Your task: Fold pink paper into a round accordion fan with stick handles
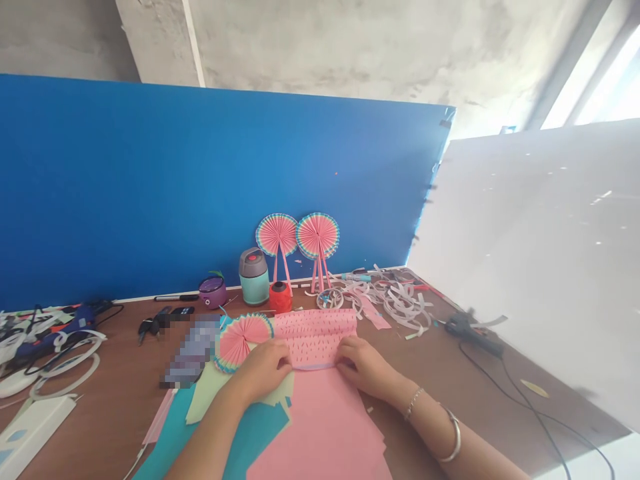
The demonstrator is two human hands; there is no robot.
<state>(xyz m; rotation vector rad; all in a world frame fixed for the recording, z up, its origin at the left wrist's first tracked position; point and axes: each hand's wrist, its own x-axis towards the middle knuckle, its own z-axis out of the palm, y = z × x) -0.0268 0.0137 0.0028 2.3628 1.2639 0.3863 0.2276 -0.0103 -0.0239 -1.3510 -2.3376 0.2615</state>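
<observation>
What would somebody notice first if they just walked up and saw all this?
Probably the two round, pleated pink fans with colourful rims, standing at the back in front of the big blue panel. Next might be the dark-speckled pink paper near the middle, with the left hand and right hand at its near corners. Another pleated fan lies just left of that paper.

"What's on the right arm (430, 421)?"
"A thin, chain-like bracelet (413, 403) near the wrist, and a smooth, thicker silvery bangle (458, 435) further up."
"And the left arm (217, 427)?"
"Bare as far as it shows, wrist and forearm alike."
</observation>
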